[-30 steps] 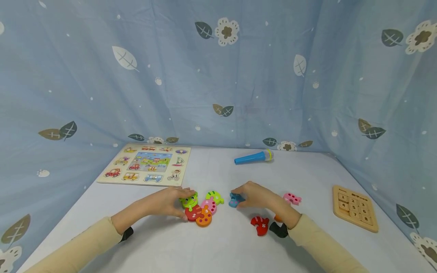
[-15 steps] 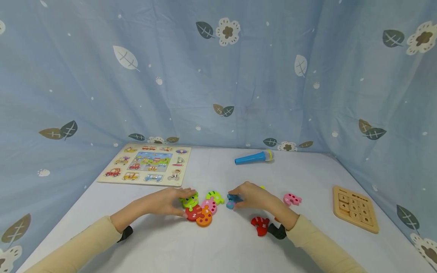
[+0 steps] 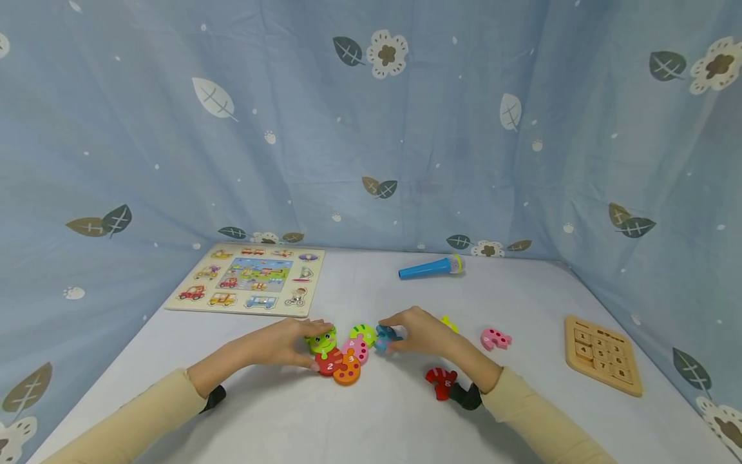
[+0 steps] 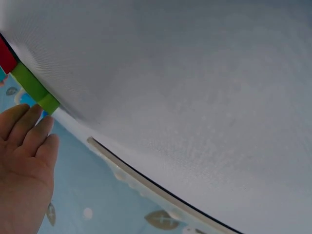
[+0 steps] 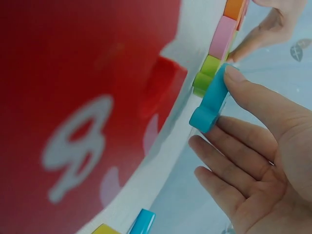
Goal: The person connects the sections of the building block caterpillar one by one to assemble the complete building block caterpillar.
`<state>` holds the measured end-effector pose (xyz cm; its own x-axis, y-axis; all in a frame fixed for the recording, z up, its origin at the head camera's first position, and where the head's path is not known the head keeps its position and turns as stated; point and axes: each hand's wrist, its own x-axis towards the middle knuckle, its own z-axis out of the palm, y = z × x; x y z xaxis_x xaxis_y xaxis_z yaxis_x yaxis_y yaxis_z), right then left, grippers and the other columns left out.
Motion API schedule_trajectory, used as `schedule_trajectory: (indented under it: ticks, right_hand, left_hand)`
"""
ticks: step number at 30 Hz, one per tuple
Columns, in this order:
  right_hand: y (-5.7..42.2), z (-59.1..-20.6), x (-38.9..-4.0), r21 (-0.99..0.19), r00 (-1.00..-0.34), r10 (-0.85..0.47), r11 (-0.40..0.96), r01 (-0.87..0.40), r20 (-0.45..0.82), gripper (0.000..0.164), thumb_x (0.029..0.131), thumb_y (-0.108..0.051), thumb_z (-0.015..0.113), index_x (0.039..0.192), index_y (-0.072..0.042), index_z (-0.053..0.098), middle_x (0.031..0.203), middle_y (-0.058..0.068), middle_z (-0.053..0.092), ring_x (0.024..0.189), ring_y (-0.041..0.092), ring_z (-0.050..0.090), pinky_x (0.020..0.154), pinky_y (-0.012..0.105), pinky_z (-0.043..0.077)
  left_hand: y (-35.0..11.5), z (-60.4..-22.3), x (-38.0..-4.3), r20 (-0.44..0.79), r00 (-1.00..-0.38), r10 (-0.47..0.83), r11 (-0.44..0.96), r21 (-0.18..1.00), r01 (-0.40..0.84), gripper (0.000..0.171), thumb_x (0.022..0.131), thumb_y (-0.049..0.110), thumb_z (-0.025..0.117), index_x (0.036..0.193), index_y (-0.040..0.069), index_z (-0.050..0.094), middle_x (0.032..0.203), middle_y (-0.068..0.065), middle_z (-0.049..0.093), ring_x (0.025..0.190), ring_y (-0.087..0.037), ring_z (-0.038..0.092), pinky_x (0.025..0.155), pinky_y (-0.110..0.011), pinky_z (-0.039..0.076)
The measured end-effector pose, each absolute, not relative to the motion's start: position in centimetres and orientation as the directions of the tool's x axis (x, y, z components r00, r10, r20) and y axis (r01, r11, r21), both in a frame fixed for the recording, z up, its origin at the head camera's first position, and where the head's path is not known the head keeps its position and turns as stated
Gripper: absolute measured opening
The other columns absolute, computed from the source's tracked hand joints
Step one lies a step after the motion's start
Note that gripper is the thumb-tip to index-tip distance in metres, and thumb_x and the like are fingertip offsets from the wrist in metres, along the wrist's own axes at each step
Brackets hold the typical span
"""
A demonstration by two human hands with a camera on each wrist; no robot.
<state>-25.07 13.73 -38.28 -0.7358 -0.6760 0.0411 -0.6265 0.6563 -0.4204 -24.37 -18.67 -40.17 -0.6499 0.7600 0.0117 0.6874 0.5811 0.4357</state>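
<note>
My right hand [image 3: 417,330] pinches a blue puzzle piece [image 5: 214,97] between thumb and fingers, its end right at the striped green piece [image 3: 362,334]. That green piece, a pink piece [image 3: 358,351], an orange piece marked 3 [image 3: 346,371], a red piece marked 2 [image 3: 328,363] and a smiling green head [image 3: 323,344] form one joined caterpillar lying on the table. My left hand [image 3: 282,343] spans its head end, straight fingers touching the green head and thumb at the red piece. In the left wrist view the fingertips meet the green head's [image 4: 35,88] side.
Loose pieces lie on the right: a red one marked 8 [image 3: 443,383], a spotted pink one [image 3: 495,338] and a yellow one [image 3: 448,323], partly hidden. A picture puzzle board [image 3: 197,274], a blue toy microphone [image 3: 426,269] and a wooden number board [image 3: 603,354] stand further out.
My right hand has moved left with the blue piece, bringing it up against the striped green piece. The yellow piece has come into sight behind the right wrist. My left hand stays in place.
</note>
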Motion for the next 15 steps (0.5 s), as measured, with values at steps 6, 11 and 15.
schedule_trajectory:
  ticks: [6, 11, 15]
  right_hand:
    - [13.33, -38.18, -24.89, -0.416, -0.735, -0.677, 0.659, -0.627, 0.036, 0.047, 0.081, -0.021, 0.08, 0.123, -0.004, 0.066, 0.12, 0.008, 0.067, 0.099, 0.015, 0.062, 0.089, 0.032, 0.053]
    - [13.05, -38.04, -24.64, -0.403, -0.738, -0.674, 0.666, -0.629, 0.039, 0.046, 0.082, -0.021, 0.079, 0.122, -0.003, 0.067, 0.119, 0.009, 0.067, 0.105, 0.017, 0.063, 0.091, 0.034, 0.052]
    - [12.8, -38.05, -24.55, -0.386, -0.738, -0.673, 0.671, -0.633, 0.042, 0.046, 0.082, -0.022, 0.079, 0.122, -0.002, 0.067, 0.118, 0.009, 0.067, 0.106, 0.018, 0.063, 0.091, 0.034, 0.052]
  left_hand:
    - [-18.62, -40.16, -24.3, 0.009, -0.653, 0.757, 0.584, 0.437, 0.684, 0.075, 0.082, 0.045, 0.074, 0.142, 0.007, 0.049, 0.145, -0.004, 0.046, 0.135, -0.024, 0.04, 0.11, -0.043, 0.033]
    - [-18.59, -40.05, -24.26, 0.004, -0.656, 0.755, 0.59, 0.434, 0.681, 0.075, 0.082, 0.045, 0.074, 0.142, 0.008, 0.049, 0.145, -0.004, 0.046, 0.135, -0.023, 0.039, 0.11, -0.043, 0.033]
    - [-18.59, -40.04, -24.26, -0.001, -0.66, 0.751, 0.594, 0.439, 0.675, 0.075, 0.082, 0.045, 0.074, 0.142, 0.007, 0.049, 0.145, -0.004, 0.046, 0.135, -0.022, 0.04, 0.11, -0.043, 0.033]
